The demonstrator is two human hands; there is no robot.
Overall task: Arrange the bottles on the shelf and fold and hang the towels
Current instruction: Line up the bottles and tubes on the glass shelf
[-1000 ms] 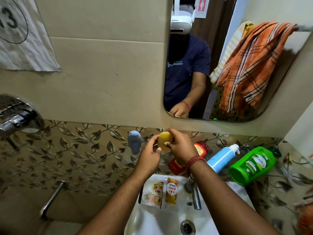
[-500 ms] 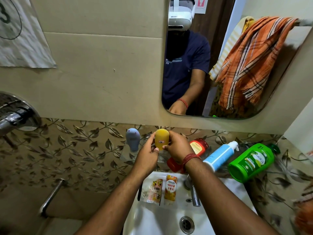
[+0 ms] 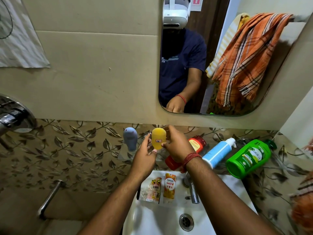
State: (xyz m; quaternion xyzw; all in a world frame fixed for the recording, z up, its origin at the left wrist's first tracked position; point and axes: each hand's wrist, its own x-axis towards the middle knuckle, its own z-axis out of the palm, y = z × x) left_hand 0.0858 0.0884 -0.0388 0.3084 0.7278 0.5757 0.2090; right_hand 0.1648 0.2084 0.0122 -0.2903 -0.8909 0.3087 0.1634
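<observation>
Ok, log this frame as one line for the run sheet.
stage: arranging bottles | left hand: gripping yellow bottle | right hand: gripping same bottle | grey bottle: upright on glass shelf | towels: not yet folded

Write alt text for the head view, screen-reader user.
Both hands, left hand and right hand, hold a small yellow bottle upright over a glass shelf above a white sink. A grey bottle stands left; red, blue and green bottles lie right.
</observation>
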